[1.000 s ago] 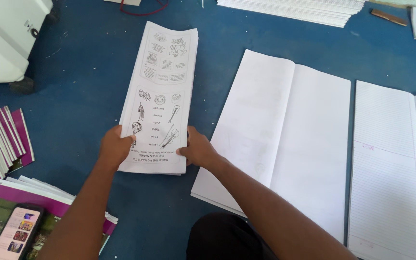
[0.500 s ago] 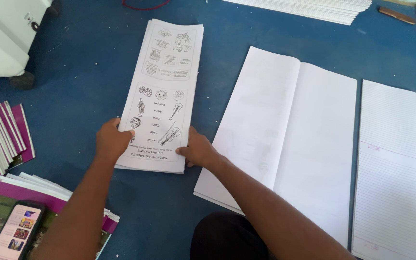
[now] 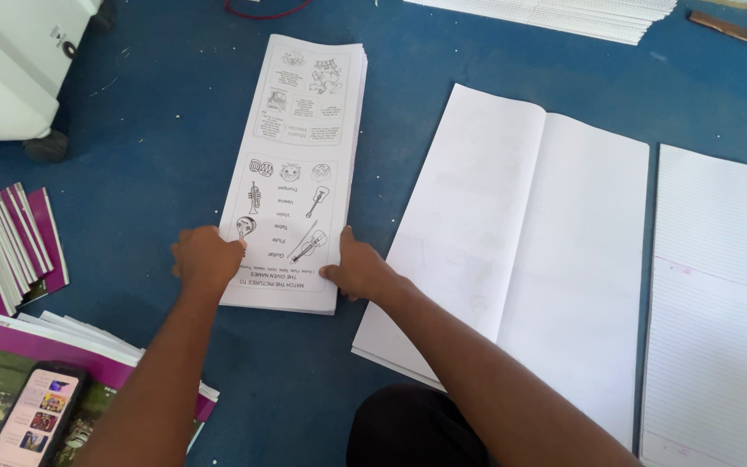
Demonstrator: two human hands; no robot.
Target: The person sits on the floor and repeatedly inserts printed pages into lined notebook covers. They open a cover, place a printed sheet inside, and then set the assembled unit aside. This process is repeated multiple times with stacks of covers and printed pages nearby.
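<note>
A tall stack of printed worksheets (image 3: 300, 147) with small drawings of instruments lies on the blue floor. My left hand (image 3: 205, 258) grips its near left corner, fingers on the edge and top sheet. My right hand (image 3: 358, 268) holds the near right corner, thumb resting on the top sheet. Both hands squeeze the stack from the two sides.
A wide stack of blank folded sheets (image 3: 520, 233) lies to the right, then ruled sheets (image 3: 719, 303). Purple-covered booklets (image 3: 10, 251) fan at left. A phone (image 3: 32, 415) rests on a booklet pile. A white wheeled cabinet (image 3: 10, 60) stands top left. More paper (image 3: 564, 13) lies far.
The stack and both hands have stayed in place; the hands shifted only slightly on the near corners as the view tilted a little.
</note>
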